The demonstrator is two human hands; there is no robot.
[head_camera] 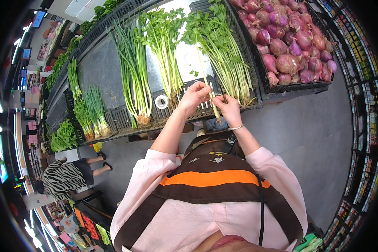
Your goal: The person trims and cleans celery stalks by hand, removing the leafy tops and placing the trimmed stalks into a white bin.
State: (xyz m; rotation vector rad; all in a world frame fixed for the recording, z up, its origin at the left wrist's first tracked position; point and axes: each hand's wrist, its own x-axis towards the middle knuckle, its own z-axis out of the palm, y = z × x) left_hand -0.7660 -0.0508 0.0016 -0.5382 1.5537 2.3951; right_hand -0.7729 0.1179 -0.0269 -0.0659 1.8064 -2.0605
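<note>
My left hand (195, 96) pinches a thin celery stalk (204, 74) with leaves at its far end and roots at its near end. Close beside it, my right hand (229, 108) grips the same stalk lower down with its fingertips. A narrow white strip (217, 94) shows at the stalk between both hands; how it is fastened cannot be made out. Under and right of the hands lies a bunch of celery (234, 67). Another celery bunch (168, 60) lies to the left, beside a white roll of tape (162, 102).
Long scallions (134, 75), smaller bundled scallions (96, 107) and lettuce (64, 136) line the display on the left. A black crate of red onions (289, 47) stands at right. A person (69, 176) in striped clothing bends over at the lower left. Packed shelves (362, 104) run along the right.
</note>
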